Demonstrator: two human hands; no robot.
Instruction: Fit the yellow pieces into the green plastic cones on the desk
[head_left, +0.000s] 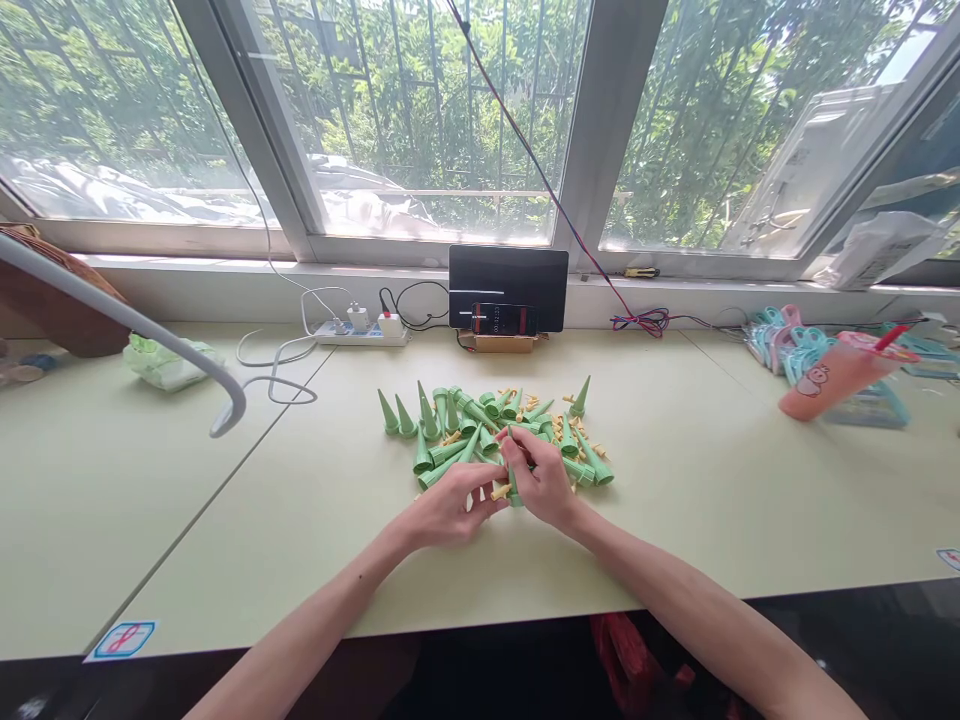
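Note:
My right hand (546, 482) is closed around a green plastic cone-shaped spike (514, 488), its tip up and its wide collar down. A small yellow peg (501, 491) sticks out beside the collar; whether it is seated in the spike cannot be made out. My left hand (459, 508) meets the spike from the left, thumb and fingers curled about the peg. Just beyond both hands lies a loose pile of green spikes (469, 408) with yellow pegs (598, 451) scattered among them. Several spikes stand upright at its left, including one (388, 413) at the end.
Behind the pile, a phone (504, 318) leans against a dark tablet (510, 275) on a cardboard stand. A power strip (361, 332) with cables lies to its left. At right are a pink drink cup (840, 375) and bagged scissors (784, 335). A lamp arm (150, 335) crosses the left.

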